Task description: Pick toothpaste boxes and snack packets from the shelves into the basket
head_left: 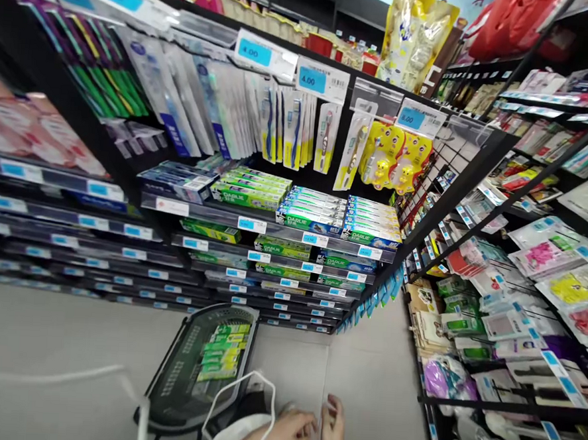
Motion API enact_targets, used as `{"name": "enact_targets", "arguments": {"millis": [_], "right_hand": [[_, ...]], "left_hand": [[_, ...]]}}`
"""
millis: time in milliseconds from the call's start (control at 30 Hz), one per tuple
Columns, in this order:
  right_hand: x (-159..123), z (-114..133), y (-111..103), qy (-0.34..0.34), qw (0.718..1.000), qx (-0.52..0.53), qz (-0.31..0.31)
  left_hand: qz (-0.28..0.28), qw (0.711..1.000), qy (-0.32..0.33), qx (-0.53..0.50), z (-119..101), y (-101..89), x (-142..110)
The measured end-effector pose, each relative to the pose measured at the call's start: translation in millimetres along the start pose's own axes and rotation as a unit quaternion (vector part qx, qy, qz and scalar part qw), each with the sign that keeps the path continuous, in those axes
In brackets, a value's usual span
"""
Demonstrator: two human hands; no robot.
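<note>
My left hand [291, 435] reaches in at the bottom, its fingers loosely curled and a little apart, with nothing visible in them. Close to its right, my right hand [331, 429] points upward with slightly bent fingers and holds nothing I can see. A thin white cord [273, 404] loops past my left forearm. To the left of my hands, a dark grey shopping basket [181, 362] stands on the floor. Inside it lies a row of green and yellow toothpaste boxes [223, 352]. Neither hand touches the basket.
Ahead, a black shelf unit carries toothpaste boxes [249, 189] below hanging toothbrushes [292, 128] and yellow toothbrush packs [395, 156]. Price labels [313, 80] line its edges. On the right, another rack [467, 403] holds packaged goods. Grey tiled floor [373, 391] lies between the racks.
</note>
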State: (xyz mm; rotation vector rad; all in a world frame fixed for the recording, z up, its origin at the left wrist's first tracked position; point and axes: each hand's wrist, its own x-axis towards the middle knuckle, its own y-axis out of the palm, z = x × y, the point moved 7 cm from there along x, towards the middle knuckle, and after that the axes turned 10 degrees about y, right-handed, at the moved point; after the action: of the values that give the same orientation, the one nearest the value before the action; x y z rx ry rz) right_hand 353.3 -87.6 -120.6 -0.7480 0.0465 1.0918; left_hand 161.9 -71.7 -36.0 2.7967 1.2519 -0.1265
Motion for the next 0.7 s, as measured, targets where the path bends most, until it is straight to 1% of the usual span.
{"name": "enact_targets", "arguments": {"millis": [67, 133, 233, 333, 400, 500, 600, 700], "right_hand": [[8.3, 11.5, -18.9, -0.009, 1.0, -0.013, -0.023], [20.6, 32.0, -32.8, -0.001, 0.999, -0.039, -0.029], [42.1, 64.5, -40.2, 0.001, 0.997, -0.074, -0.004], [59.5, 88.5, -34.4, -0.024, 0.996, -0.076, 0.03], [64.6, 97.1, -20.8, -0.042, 0.993, -0.082, 0.068], [56.6, 99.4, 14.4, -0.06, 0.979, -0.131, 0.146], [29.8, 94.3, 57.5, -0.078, 0.954, -0.198, 0.212], [-10.6, 86.6, 104.8, -0.102, 0.915, -0.258, 0.295]], "left_hand": [[0.033, 0.998, 0.011, 0.048, 1.3, 14.4, -2.8], [0.042, 0.996, 0.014, 0.08, 2.2, 21.4, -6.1], [0.025, 0.994, 0.007, 0.11, 4.8, 18.1, -12.6], [-0.009, 0.993, 0.002, 0.122, 11.0, 5.5, -21.3], [-0.04, 0.991, 0.007, 0.127, 15.9, -5.2, -27.8], [-0.082, 0.988, 0.015, 0.132, 22.9, -20.9, -37.8], [-0.093, 0.982, -0.004, 0.163, 32.6, -36.9, -49.3], [-0.08, 0.979, -0.04, 0.186, 48.8, -55.1, -66.6]]}}
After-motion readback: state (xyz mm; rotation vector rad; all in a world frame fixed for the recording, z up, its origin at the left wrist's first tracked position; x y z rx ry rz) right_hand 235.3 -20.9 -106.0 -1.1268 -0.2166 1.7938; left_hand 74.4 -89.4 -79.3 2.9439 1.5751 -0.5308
